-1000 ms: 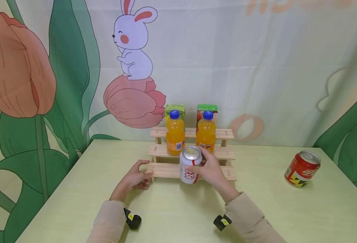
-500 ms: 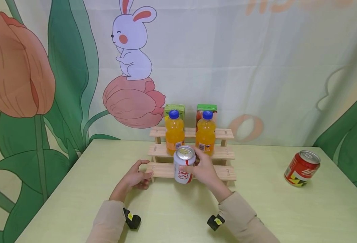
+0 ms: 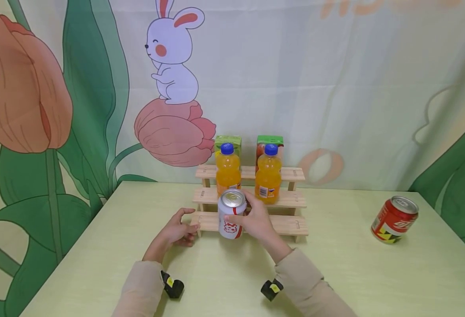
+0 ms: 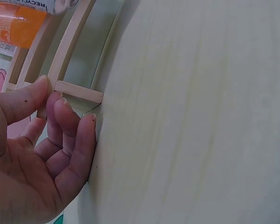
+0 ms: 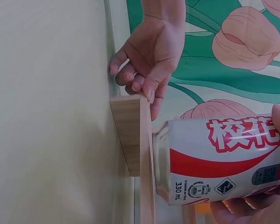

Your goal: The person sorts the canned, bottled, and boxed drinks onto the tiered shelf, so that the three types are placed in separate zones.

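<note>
My right hand [image 3: 258,220] holds a white soda can [image 3: 230,215] with red lettering, thumb in front and fingers round the far side. The can stands upright over the left half of the lowest step of a three-step wooden rack [image 3: 287,223]. In the right wrist view the base of the can [image 5: 219,158] is right at the step's board [image 5: 146,186]. My left hand [image 3: 180,229] pinches the left end of that step; in the left wrist view the thumb [image 4: 30,95] lies on top and the other fingers curl at the end below.
Two orange-drink bottles [image 3: 228,171] [image 3: 268,174] with blue caps stand on the middle step. Behind them, on the top step, are two green-topped juice cartons [image 3: 229,140] [image 3: 270,139]. A red can [image 3: 394,220] stands at the right of the table [image 3: 343,264]. A printed cloth [image 3: 280,79] hangs behind.
My right hand has moved the white can leftward along the front of the rack, from before the right-hand bottle to before the left-hand one. The left hand has stayed at the rack's end.
</note>
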The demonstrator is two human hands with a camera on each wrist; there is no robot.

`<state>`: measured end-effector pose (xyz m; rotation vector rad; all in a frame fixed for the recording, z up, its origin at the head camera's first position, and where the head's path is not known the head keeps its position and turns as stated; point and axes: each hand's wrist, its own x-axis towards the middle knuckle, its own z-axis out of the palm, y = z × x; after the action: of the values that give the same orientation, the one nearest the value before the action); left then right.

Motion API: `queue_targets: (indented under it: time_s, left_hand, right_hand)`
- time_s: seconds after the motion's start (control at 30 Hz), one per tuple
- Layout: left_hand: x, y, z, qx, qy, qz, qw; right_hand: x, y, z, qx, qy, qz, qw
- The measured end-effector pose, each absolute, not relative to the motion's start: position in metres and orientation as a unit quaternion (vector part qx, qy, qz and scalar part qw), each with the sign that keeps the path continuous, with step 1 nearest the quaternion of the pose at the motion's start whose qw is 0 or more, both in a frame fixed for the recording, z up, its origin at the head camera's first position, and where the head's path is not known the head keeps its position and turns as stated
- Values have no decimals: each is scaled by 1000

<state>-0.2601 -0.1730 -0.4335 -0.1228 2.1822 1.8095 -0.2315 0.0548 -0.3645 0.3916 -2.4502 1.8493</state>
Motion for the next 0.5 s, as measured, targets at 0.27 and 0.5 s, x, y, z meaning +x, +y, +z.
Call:
queue_targets:
  time_s: [0.27,0.5]
  left_hand:
    - [-260,-173,-434,-47,763,627,150]
    - [-262,-172,-436,-58,768,621,146]
  right_hand:
    - [-233,43,-367,109,-791,601,25]
    - [-233,33,-368,87,-799,594,37]
